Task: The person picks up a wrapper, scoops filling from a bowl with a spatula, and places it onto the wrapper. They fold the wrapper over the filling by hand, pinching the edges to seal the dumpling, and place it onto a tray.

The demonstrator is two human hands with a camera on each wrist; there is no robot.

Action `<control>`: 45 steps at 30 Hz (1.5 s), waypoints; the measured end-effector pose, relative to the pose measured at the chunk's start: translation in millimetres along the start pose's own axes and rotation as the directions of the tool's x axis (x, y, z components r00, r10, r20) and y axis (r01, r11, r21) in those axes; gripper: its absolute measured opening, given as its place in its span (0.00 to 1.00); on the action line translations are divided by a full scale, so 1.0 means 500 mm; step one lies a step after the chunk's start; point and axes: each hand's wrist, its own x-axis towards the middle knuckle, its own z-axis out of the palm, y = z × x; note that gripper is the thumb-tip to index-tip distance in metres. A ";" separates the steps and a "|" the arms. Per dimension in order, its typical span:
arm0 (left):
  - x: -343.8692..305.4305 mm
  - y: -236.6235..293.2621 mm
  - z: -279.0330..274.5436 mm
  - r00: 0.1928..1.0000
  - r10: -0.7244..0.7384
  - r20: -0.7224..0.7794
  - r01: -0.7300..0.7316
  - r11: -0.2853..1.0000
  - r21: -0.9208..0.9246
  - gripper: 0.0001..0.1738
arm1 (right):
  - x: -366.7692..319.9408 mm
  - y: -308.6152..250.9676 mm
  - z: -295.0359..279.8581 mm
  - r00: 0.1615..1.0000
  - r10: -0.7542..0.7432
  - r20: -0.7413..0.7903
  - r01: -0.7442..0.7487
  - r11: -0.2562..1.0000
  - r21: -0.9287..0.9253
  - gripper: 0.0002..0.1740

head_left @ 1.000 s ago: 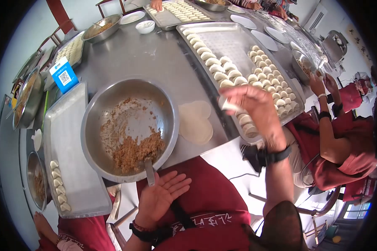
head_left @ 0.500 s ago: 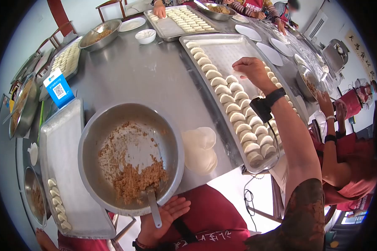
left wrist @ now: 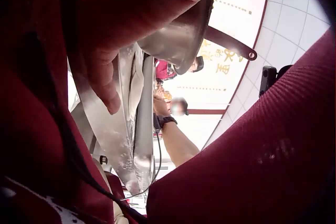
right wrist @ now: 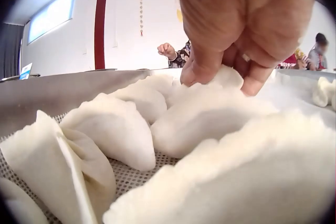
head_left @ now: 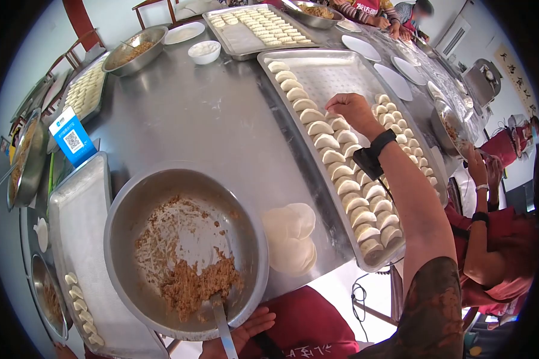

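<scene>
At the upper end of the inner row in the large tray (head_left: 328,73), one white dumpling (right wrist: 229,77) is held low by the right hand (head_left: 354,112), just beside the other dumplings (head_left: 343,186). Whether its underside is already touched to the tray cannot be told, because the nearer dumplings hide it.

The dumpling is judged to be light, soft and easily dented, with dough that may be a little sticky where it is not floured. It should be taken lightly by its sides or near the sealed edge, so that the filled belly is not squeezed.

By the grip of the right hand, the dumpling is pinched between the thumb and the fingers; these are parted only as far as its thickness requires. The left hand (head_left: 253,328) is kept without any load, its fingers extended beside the near rim of the metal bowl (head_left: 124,239); whether the bowl is touched cannot be told.

In the bowl, brown filling (head_left: 199,282) and a spoon (head_left: 224,331) are seen. Between the bowl and the tray, round wrappers (head_left: 290,242) are laid overlapping on the steel desk (head_left: 209,128).
</scene>
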 end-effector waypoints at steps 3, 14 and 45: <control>0.002 0.001 -0.001 1.000 -0.010 -0.022 0.011 1.000 0.019 0.45 | -0.002 0.011 0.010 1.000 -0.008 0.005 0.008 0.999 0.054 0.08; 0.012 -0.002 0.000 0.999 -0.014 0.045 0.023 0.980 -0.196 0.50 | -0.038 -0.024 -0.006 0.999 -0.045 0.003 0.045 0.997 -0.056 0.17; -0.059 -0.048 0.023 0.982 0.159 0.100 -0.169 0.980 0.107 0.23 | -0.486 -0.273 0.254 0.900 -0.435 0.033 0.432 0.876 -0.217 0.11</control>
